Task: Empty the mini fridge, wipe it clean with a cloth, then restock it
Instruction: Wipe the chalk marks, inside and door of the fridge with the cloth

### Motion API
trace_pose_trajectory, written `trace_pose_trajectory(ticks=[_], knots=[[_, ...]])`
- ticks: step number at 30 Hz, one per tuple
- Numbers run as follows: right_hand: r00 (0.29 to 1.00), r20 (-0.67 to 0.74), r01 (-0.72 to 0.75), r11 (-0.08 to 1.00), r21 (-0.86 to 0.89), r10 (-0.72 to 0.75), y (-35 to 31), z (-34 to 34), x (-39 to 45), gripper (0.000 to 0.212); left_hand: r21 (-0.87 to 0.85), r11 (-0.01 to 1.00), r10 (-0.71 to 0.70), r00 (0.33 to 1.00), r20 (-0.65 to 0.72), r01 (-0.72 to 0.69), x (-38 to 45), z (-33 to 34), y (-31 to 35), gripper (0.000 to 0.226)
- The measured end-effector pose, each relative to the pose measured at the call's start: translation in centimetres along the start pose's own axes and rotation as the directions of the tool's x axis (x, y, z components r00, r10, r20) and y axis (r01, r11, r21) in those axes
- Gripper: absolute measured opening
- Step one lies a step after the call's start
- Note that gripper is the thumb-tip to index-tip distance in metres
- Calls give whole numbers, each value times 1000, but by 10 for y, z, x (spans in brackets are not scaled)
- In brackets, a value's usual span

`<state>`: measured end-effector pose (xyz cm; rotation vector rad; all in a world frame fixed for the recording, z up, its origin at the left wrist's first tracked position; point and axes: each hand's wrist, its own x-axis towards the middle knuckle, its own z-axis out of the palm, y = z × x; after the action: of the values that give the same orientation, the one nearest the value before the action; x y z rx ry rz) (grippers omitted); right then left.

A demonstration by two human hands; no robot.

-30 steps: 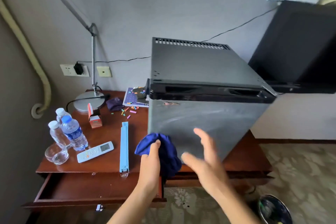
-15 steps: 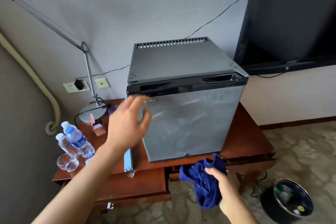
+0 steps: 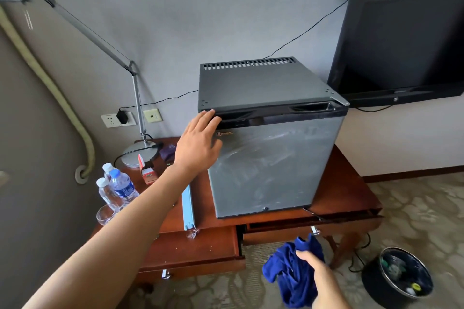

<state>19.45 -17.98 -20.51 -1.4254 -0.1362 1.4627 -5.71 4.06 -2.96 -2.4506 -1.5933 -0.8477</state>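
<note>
Head view: grey metal mini fridge (image 3: 271, 148) with a black slotted top stands on a dark red-brown wooden desk (image 3: 351, 193), door closed, streaky smears across the door face. Left hand (image 3: 198, 143) reaches across to the fridge's upper left corner, fingers straight and spread, fingertips (image 3: 211, 114) touching the black recessed handle strip at the top of the door; nothing held in it. Right hand (image 3: 319, 276) is low in frame, in front of the desk, fingers curled round a crumpled dark blue cloth (image 3: 291, 276) that hangs down below the grip, well apart from the fridge. Left of the fridge on the desk: a long pale blue plastic strip (image 3: 187, 208) lying front to back, three clear plastic water bottles (image 3: 118, 188) clustered near the desk's left edge, one with a blue label and cap, a clear drinking glass (image 3: 105, 214) just in front of them, a small red and white carton (image 3: 147, 173), and the round base of a silver articulated desk lamp (image 3: 135, 98). Both desk drawers (image 3: 200, 251) are pulled partly out. Black flat-screen TV (image 3: 401, 45) on the wall to the right of the fridge. Black round waste bin (image 3: 399, 278) on the patterned carpet at lower right, with some rubbish inside, too blurred to identify.
</note>
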Motion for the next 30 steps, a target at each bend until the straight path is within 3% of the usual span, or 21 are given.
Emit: trace_pose_trajectory(ticks=[5, 9, 12, 16, 21, 23, 26, 30], knots=[[998, 2, -70, 996, 60, 70, 8, 9, -23, 38, -5, 996, 86, 996, -13, -86, -23, -14, 6, 56], [997, -27, -68, 991, 115, 72, 19, 7, -46, 31, -26, 985, 167, 985, -33, -168, -55, -20, 15, 61], [996, -32, -71, 976, 205, 79, 24, -6, -61, 38, -108, 979, 168, 984, -61, -174, -72, -27, 26, 58], [999, 24, 14, 934, 357, -24, 22, -31, -79, 45, -219, 958, 174, 983, -67, -184, -84, -36, 40, 49], [967, 170, 109, 912, 396, -189, 4, -66, -100, 89, -395, 901, 179, 983, -41, -180, -90, -44, 67, 42], [957, 183, 142, 912, 384, -226, -9, -73, -109, 82, -425, 884, 210, 978, -14, -196, -94, -46, 81, 42], [954, 197, 145, 921, 361, -227, -30, -81, -115, 50, -424, 880, 252, 967, 38, -213, -95, -52, 102, 47], [955, 177, 154, 910, 386, -236, -62, -87, -105, 49, -419, 888, 306, 925, 224, -192, -77, -59, 134, 63]])
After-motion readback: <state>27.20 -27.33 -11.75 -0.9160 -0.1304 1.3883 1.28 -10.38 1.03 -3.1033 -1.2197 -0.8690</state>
